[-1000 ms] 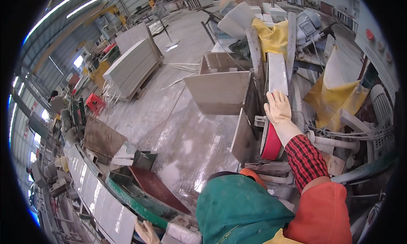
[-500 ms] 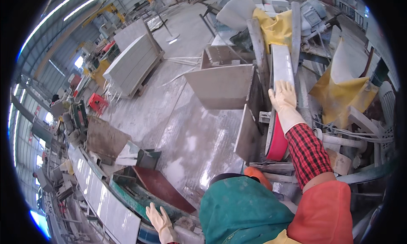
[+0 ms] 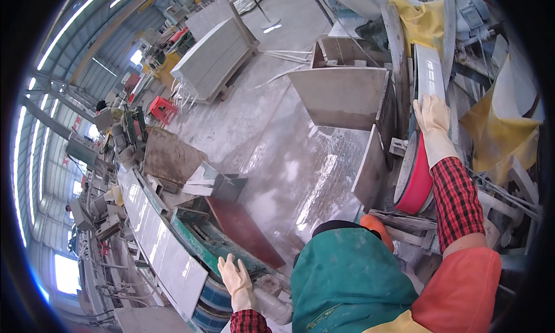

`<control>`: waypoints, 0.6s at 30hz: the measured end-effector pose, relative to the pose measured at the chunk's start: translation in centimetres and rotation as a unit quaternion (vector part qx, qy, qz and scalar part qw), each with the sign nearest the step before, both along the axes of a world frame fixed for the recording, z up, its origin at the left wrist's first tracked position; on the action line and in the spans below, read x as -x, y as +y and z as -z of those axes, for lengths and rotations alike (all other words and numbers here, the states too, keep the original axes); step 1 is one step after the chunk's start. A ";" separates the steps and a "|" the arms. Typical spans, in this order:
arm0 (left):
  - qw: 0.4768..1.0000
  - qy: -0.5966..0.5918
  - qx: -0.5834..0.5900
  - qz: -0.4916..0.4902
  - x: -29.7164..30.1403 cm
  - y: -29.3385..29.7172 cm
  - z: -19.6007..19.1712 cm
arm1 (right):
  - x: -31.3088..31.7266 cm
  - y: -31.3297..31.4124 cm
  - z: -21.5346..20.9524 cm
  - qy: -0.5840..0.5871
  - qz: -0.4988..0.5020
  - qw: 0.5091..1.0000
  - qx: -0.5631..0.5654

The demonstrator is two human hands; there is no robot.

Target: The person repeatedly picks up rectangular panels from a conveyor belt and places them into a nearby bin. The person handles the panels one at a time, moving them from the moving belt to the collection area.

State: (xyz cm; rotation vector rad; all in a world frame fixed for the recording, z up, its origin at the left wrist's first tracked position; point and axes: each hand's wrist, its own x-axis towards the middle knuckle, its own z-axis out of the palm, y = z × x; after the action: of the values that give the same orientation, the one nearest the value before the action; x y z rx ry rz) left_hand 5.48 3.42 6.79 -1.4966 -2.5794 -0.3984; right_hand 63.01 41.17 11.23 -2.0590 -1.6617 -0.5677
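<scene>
My right hand (image 3: 433, 124), in a cream rubber glove, lies with outstretched fingers on the near end of a narrow, glossy pale slab (image 3: 428, 72). This slab rests on a conveyor whose red belt (image 3: 417, 179) curves round below my wrist. Over at the lower left, my left hand (image 3: 236, 280), gloved the same way, has its fingers apart and nothing in them. It is nearest to a green metal trough (image 3: 193, 232) and a pipe-like grey part (image 3: 272, 304); whether it touches them I cannot tell. A long, shiny pale slab (image 3: 159, 234) lies left of that hand.
Upright grey boards (image 3: 341, 96) stand beside the conveyor, and a yellow sheet (image 3: 419, 20) hangs over its far end. A reddish board (image 3: 245, 229) leans by the trough. Farther off are stacked slabs (image 3: 211, 61) and a red stool (image 3: 162, 109) on the wet floor (image 3: 272, 159).
The view has swung, so most things sit farther right in the picture. My right hand stays on the narrow slab. More of my left forearm shows, its fingers still apart.
</scene>
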 end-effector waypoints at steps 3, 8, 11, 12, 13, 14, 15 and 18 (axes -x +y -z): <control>1.000 -0.002 0.011 0.002 0.2 -0.3 0.2 | -0.5 0.3 0.6 0.004 0.002 1.000 0.001; 1.000 -0.009 0.011 -0.004 0.2 -0.1 0.3 | -0.3 -0.1 0.9 0.014 0.037 0.998 0.041; 0.999 -0.031 0.025 -0.017 -0.5 0.4 -0.7 | -0.2 -0.3 0.9 0.012 0.054 0.996 0.075; 0.998 -0.048 0.035 -0.022 -0.7 0.6 -1.0 | -0.4 -0.3 1.0 0.006 0.056 0.995 0.078; 0.999 -0.037 0.025 -0.017 -0.4 0.2 -0.7 | -0.3 -0.4 1.1 0.005 0.053 0.996 0.075; 0.999 -0.027 0.015 -0.011 0.1 -0.1 -0.1 | -0.2 -0.5 1.2 0.005 0.050 0.996 0.073; 1.000 -0.017 0.005 -0.005 0.4 -0.5 0.3 | 0.0 -0.5 1.2 0.004 0.048 0.996 0.070; 1.000 -0.017 -0.005 -0.013 0.0 -0.1 0.3 | -0.2 -0.7 1.7 -0.005 0.045 0.998 0.045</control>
State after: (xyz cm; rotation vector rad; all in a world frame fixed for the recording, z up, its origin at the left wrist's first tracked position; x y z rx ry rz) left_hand 5.50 3.28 6.50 -1.4631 -2.6166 -0.4370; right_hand 63.24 40.49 9.48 -2.2081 -1.6334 -0.5435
